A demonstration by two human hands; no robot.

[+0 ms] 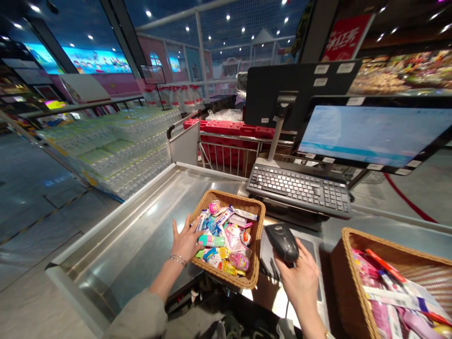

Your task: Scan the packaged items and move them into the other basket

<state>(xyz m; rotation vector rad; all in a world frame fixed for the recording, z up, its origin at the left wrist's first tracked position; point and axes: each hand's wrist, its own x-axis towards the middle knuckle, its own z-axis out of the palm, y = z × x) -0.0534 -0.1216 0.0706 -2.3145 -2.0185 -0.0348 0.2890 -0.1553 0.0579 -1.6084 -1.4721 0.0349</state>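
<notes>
While my left forearm slants up and to the right from the bottom edge of the frame, its grey-green sleeve ends short of the wrist, where a thin bracelet sits. My left hand lies palm down with fingers spread, over the left rim of a wicker basket at the lower centre; it is clenched on nothing, and I cannot tell whether its thumb side touches the green striped packet beside it. My right forearm leans up and to the left from the lower right, and my right hand is wrapped around a black scanner, thumb on one flank and fingers on the other, the tool's broad head tipped toward the upper left, just right of the basket. Small colourful packets fill that basket. At the lower right corner a second basket holds more bright packages. Beneath my left arm spreads a metal counter; beyond, right of centre, are a keyboard and a lit screen. Farther off, red crates show mid-frame, and stacked bottles stand at the left.
</notes>
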